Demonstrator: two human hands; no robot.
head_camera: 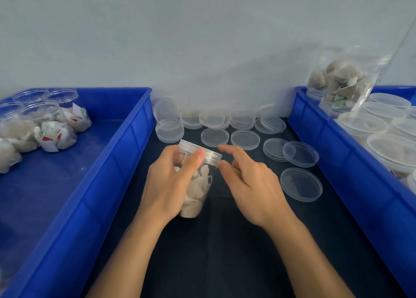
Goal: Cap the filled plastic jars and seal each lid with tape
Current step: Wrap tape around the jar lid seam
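Observation:
A clear plastic jar (198,185) filled with pale tea bags is tilted over the dark table. My left hand (171,180) grips its body, the thumb lying across the clear lid (200,150) that sits on its mouth. My right hand (249,183) is at the lid's right edge, thumb and fingertips touching the rim, fingers loosely spread. No tape is in view.
Loose clear lids (244,139) lie scattered and stacked along the back of the table. A blue bin (117,153) on the left holds open filled jars (38,115). A blue bin (337,144) on the right holds capped jars (391,149) and a tilted filled jar (342,81).

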